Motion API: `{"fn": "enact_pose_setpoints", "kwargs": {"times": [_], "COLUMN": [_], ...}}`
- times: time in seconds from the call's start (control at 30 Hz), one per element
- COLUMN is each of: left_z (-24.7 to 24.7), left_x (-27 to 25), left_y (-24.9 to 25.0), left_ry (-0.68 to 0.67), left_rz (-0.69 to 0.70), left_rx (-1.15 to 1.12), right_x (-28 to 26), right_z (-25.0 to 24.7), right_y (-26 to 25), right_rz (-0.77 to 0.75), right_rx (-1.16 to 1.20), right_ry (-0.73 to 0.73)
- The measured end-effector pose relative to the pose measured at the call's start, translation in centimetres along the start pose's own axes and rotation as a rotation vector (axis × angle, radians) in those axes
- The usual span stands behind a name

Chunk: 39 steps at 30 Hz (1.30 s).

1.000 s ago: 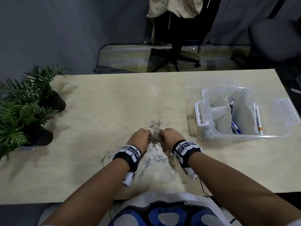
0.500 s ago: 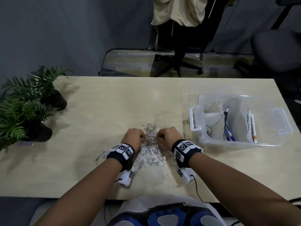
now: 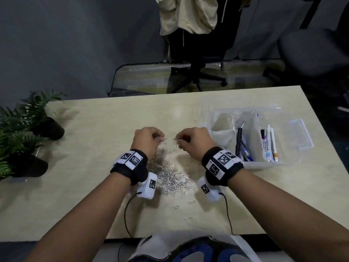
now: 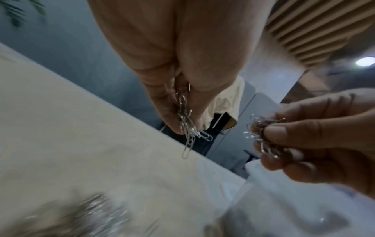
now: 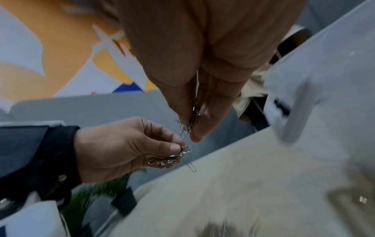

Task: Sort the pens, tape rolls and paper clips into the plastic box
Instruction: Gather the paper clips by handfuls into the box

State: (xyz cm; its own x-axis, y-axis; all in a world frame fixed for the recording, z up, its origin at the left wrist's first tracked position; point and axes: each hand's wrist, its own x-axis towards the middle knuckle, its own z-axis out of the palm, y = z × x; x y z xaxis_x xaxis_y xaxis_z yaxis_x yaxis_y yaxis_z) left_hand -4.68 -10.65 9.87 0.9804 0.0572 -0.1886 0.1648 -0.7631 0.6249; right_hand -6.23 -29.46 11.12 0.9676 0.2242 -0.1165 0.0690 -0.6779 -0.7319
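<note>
A heap of silver paper clips [image 3: 171, 176] lies on the pale wooden table [image 3: 94, 148]. Above the heap, my left hand [image 3: 149, 138] pinches a bunch of paper clips [image 4: 187, 128], one dangling below the fingertips. My right hand [image 3: 190, 140] pinches its own bunch of clips [image 5: 188, 123], close to the left side of the clear plastic box [image 3: 294, 140]. Pens and markers [image 3: 268, 144] lie inside the box between its dividers. The two hands are a short gap apart, both lifted off the table. No tape roll shows plainly.
Two potted ferns [image 3: 24, 129] stand at the table's left edge. A few stray clips [image 3: 188, 218] lie near the front edge. An office chair with a beige jacket [image 3: 190, 14] stands beyond the table, and another dark chair [image 3: 313, 52] at the far right.
Both hands have risen off the clip heap and drawn apart, each carrying a pinch of clips. The head view has shifted, so the table and box sit differently in frame.
</note>
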Motion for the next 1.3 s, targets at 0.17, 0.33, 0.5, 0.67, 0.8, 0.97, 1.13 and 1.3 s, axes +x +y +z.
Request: {"fn": "enact_pose_setpoints", "kwargs": {"times": [0.17, 0.33, 0.5, 0.67, 0.8, 0.97, 1.13, 1.3], "left_z": [0.4, 2.6, 5.2, 6.1, 5.9, 5.1, 3.2, 1.8], "left_x": [2.6, 4.9, 5.7, 5.9, 6.0, 5.8, 5.7, 4.8], "left_y": [7.0, 13.0, 15.8, 15.9, 15.7, 15.2, 10.7, 1.5], "left_ry": [-0.005, -0.069, -0.161, -0.201, -0.187, -0.170, -0.118, -0.185], "left_rz": [0.144, 0.302, 0.356, 0.370, 0.370, 0.358, 0.271, 0.155], "left_rx": [-0.093, -0.070, 0.028, 0.098, 0.090, 0.012, -0.055, 0.111], "right_x": [0.4, 1.1, 1.7, 1.8, 1.8, 1.2, 0.4, -0.4], "right_z": [-5.2, -9.3, -10.1, -10.1, -9.9, -9.8, -6.5, 0.8], "right_y": [2.4, 5.6, 7.0, 6.8, 6.8, 5.6, 1.7, -1.9], "right_rz": [0.121, 0.283, 0.351, 0.377, 0.388, 0.372, 0.243, 0.078], "right_rx": [0.102, 0.079, 0.028, -0.020, -0.044, -0.016, 0.042, 0.014], "right_ry": [0.199, 0.363, 0.364, 0.341, 0.334, 0.375, 0.310, 0.048]}}
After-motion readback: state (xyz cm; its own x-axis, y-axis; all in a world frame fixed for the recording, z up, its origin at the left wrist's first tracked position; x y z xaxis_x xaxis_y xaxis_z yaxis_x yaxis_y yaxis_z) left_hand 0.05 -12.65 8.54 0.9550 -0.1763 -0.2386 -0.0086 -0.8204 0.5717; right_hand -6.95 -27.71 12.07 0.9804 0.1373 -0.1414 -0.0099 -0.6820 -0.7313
